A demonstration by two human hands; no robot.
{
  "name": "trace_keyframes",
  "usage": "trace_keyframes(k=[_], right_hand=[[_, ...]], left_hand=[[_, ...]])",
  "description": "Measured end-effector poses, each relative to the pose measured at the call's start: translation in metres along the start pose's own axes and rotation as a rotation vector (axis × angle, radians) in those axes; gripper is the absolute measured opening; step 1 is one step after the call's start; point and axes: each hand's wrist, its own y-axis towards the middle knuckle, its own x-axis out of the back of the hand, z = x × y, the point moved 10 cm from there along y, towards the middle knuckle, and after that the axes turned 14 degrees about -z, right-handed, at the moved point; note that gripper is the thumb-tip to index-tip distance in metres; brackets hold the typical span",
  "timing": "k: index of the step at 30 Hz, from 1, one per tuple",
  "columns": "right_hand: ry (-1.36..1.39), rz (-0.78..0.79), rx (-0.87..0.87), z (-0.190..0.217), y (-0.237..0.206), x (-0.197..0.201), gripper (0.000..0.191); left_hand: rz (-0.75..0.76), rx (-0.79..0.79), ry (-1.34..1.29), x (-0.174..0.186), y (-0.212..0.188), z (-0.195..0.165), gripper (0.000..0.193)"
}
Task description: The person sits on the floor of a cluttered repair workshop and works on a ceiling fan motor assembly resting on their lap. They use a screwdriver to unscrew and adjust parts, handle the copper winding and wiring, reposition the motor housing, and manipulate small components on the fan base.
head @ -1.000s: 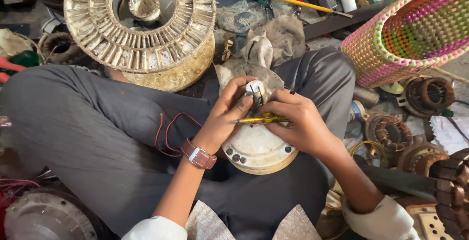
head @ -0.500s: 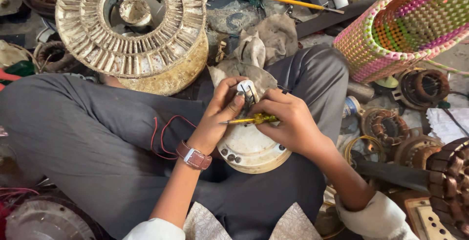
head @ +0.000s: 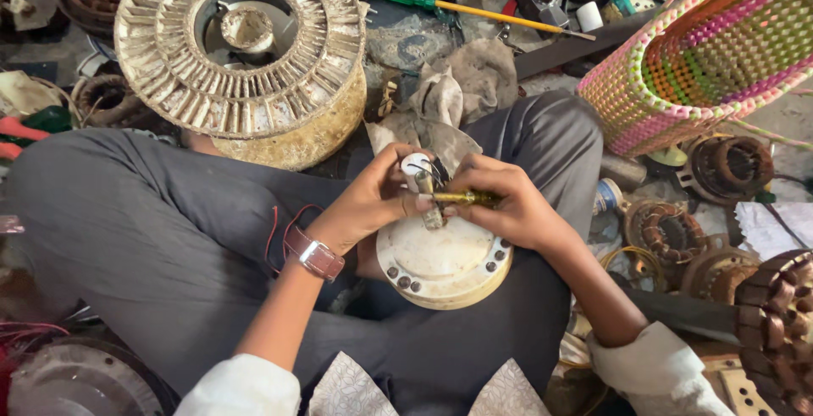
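From the head camera, the round cream motor housing (head: 442,262) is sitting on the person's lap. The left hand (head: 373,200) is curling its fingers around the white shaft (head: 417,174), while the right hand (head: 508,200) is pinching a yellow tool (head: 461,199) against it.

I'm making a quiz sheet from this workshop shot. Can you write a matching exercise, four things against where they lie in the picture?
Things:
1. woven basket
2. finned metal ring
3. round white motor housing
4. green-handled screwdriver

Places:
A. on the lap, under both hands
B. top right
C. top left
D. top middle, on the floor

Pairs: 1-B, 2-C, 3-A, 4-D
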Motion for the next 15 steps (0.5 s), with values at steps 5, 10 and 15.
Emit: trace_keyframes(k=[5, 10, 15], right_hand=[[0.051, -0.005, -0.029, -0.015, 0.006, 0.003, 0.026], [0.040, -0.016, -0.024, -0.025, 0.016, 0.006, 0.025], [-0.014, -0.020, -0.018, -0.034, 0.025, 0.013, 0.024]], left_hand=[[0.133, 0.105, -0.002, -0.007, 0.010, -0.011, 0.082], [0.295, 0.106, 0.013, -0.018, 0.023, -0.020, 0.101], [0.288, 0.131, 0.050, -0.016, 0.045, -0.006, 0.087]])
